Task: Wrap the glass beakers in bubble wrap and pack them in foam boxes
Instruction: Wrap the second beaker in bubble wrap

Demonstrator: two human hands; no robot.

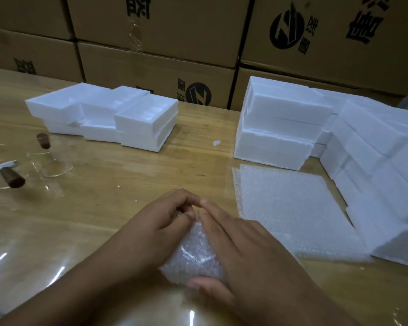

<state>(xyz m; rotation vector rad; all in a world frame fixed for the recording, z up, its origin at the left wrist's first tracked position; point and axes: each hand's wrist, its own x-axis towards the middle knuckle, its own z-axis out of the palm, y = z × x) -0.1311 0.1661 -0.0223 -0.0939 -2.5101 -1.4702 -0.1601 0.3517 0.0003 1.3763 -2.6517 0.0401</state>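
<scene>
Both hands were on clear bubble-wrapped bundle (193,252) at near bench (132,175) edge: left hand (165,222) grip pinched its far end, right hand (240,250) grip lay spread flat on top. Beaker inside was hidden. Wrapping step looked nearly closed. Next needs a tuck, then a lift to open white foam boxes (146,114), which looked empty.

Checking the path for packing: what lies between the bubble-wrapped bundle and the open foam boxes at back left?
Head view: bare wooden table, only two tiny white crumbs, between the bubble-wrapped bundle and the open foam boxes.
</scene>
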